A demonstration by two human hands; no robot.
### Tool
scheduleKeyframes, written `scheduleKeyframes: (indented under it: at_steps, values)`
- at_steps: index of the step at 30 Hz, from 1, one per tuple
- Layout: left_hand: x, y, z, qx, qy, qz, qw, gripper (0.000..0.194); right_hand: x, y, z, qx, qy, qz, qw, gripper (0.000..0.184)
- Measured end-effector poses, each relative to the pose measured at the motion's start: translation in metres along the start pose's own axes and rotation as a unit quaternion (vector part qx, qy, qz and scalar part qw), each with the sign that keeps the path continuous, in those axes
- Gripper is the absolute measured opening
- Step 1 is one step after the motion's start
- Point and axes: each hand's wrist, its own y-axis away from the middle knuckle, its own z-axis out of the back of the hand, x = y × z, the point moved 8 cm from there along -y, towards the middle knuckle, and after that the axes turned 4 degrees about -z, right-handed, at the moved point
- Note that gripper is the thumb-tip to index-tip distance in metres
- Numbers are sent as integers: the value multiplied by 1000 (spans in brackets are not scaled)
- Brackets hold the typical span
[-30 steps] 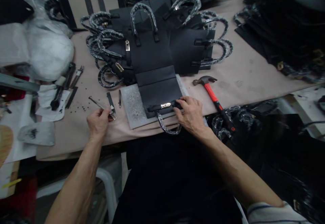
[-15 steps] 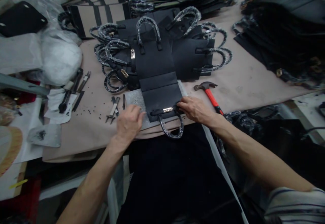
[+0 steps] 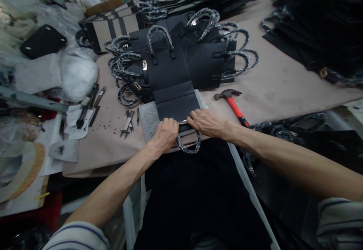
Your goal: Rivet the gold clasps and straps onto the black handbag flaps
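Note:
A black handbag panel [image 3: 178, 102] lies over a pale slab [image 3: 148, 116] at the table's front edge. Its plastic-wrapped handle [image 3: 189, 151] hangs toward me. My left hand [image 3: 167, 132] is closed on the strap at the panel's near edge, left of a shiny metal clasp [image 3: 182, 122]. On the clasp's other side my right hand [image 3: 202, 121] grips the same strap, fingers curled. The fingertips and the strap's ends are hidden under both hands. Right of the panel rests a claw hammer [image 3: 234, 106] with a red handle.
More black bag panels [image 3: 210, 63] with wrapped handles are heaped behind. A dark stack of bag pieces [image 3: 309, 34] stands at the right. Small metal tools [image 3: 127, 123] and a punch [image 3: 138, 116] lie left of the slab, with loose black bits nearby. Plastic bags [image 3: 79, 72] crowd the left.
My left hand has moved right, from beside the panel onto its strap. My right hand has shifted left toward the clasp. The view has swung slightly left.

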Motion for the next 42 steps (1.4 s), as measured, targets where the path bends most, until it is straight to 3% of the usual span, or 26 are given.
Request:
scheduleKeyframes:
  at_steps: [4, 9, 15, 19, 22, 27, 30, 32, 34, 37, 42]
  values:
    - [10, 12, -3, -71, 63, -45, 994, 24, -7, 6, -12, -23, -26, -14, 999, 28]
    - [29, 31, -6, -161, 171, -142, 962, 34, -27, 15, -24, -48, -123, 2, 991, 21]
    - [29, 38, -5, -185, 163, -171, 954, 37, -29, 20, -23, -40, -160, 19, 986, 27]
    - [24, 46, -4, -225, 159, -150, 949, 35, -25, 24, -27, -54, -162, 33, 985, 22]
    - [25, 47, -9, -237, 187, -98, 948, 36, -30, 25, -30, -98, -224, 15, 970, 28]
    - [16, 46, -11, -219, 187, -30, 957, 35, -39, 35, -28, -216, -372, -41, 902, 28]
    - [12, 49, -9, -220, 206, 2, 954, 34, -35, 39, -33, -254, -379, -76, 887, 25]
    - [20, 55, -8, -236, 234, 44, 942, 37, -31, 38, -36, -277, -359, -102, 885, 25]
    - [40, 65, -9, -253, 238, 114, 931, 34, -27, 36, -38, -297, -337, -121, 885, 26]
    - [88, 86, -13, -248, 194, 249, 916, 21, -21, 34, -37, -323, -318, -135, 881, 25]
    - [174, 120, -31, -154, 138, 440, 874, 19, -19, 34, -36, -329, -311, -147, 879, 23]
